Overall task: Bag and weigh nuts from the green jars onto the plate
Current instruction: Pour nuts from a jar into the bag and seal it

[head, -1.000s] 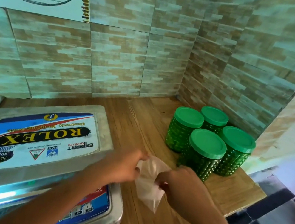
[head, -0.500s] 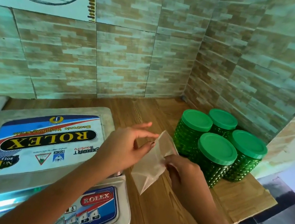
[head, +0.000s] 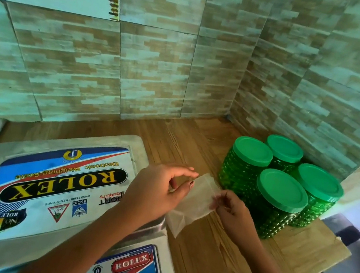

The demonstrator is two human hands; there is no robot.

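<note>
Left hand [head: 160, 189]: thumb on the bag [head: 198, 203], forefinger lifted; grip unclear, other fingers hidden.
Right hand [head: 236, 212]: grip pinched on bag's edge.

one wide-angle head-worn camera looks forward and down into a corner of brick-patterned tiled wall [head: 152, 71] over a wood-grain countertop [head: 198, 272]. it sits close, left hand [head: 159, 190] and right hand [head: 235, 211] entering from the bottom edge.

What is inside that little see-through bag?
Nothing visible: the small clear plastic bag looks empty, brown wooden counter showing through. The left hand and right hand cover its edges.
</note>
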